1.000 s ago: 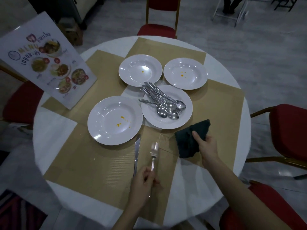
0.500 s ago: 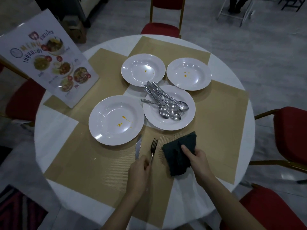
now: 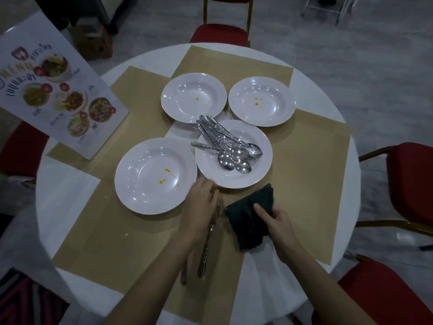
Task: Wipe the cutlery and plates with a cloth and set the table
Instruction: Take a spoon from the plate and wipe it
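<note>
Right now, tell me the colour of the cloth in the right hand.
Dark green, nearly black in this dim light; the cloth shows in the head view.

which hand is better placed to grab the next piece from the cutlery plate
Left, probably. The left hand is free and already at the near rim of the cutlery plate, by the spoons. The right hand grips the cloth.
</note>
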Available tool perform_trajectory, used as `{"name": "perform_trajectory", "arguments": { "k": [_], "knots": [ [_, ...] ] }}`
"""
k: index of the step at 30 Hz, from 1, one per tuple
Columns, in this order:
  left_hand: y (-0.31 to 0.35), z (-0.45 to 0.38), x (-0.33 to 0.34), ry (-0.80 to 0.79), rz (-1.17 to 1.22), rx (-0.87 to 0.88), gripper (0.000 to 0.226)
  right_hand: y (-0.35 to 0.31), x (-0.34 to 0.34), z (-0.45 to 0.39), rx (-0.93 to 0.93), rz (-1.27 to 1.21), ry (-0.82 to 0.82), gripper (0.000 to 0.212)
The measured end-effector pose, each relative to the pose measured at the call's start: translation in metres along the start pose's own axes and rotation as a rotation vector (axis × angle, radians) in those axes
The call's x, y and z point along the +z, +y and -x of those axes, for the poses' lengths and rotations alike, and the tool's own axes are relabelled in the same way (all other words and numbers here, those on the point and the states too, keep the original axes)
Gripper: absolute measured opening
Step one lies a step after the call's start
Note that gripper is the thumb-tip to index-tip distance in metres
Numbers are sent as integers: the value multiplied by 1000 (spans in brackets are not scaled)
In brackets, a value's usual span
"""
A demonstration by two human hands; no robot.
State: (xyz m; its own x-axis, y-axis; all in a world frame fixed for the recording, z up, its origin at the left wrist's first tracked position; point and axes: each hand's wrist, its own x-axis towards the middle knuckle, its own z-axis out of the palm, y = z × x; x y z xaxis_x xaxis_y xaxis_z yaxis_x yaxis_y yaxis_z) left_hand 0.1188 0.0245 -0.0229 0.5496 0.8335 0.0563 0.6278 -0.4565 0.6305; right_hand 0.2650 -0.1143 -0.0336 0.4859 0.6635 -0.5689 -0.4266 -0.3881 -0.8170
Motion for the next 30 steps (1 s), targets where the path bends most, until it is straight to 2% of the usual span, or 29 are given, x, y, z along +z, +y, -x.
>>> {"name": "perform_trajectory", "arguments": {
  "k": [4, 7, 11, 14, 27, 28, 30],
  "knots": [
    [5, -80, 8, -13, -214, 175, 25, -9, -5, -2, 14, -15, -16, 31],
    [1, -114, 16, -47, -432, 257, 21, -16, -6, -3, 25, -20, -9, 32],
    [-6, -125, 24, -101, -612, 262, 24, -21, -7, -2, 22, -63, -6, 30],
    [-7, -129, 23, -82, -688, 260, 18, -22, -9, -1, 32, -72, -1, 31],
    [-1, -119, 3, -37, -766, 383, 25, -23, 0, -4, -20, -97, -6, 36],
    [3, -111, 0, -35, -721, 367, 21, -22, 2, -2, -28, -103, -3, 36],
    [11, -83, -6, -84, -469, 283, 6, -18, 6, 2, -31, -114, 6, 37]
  ]
}}
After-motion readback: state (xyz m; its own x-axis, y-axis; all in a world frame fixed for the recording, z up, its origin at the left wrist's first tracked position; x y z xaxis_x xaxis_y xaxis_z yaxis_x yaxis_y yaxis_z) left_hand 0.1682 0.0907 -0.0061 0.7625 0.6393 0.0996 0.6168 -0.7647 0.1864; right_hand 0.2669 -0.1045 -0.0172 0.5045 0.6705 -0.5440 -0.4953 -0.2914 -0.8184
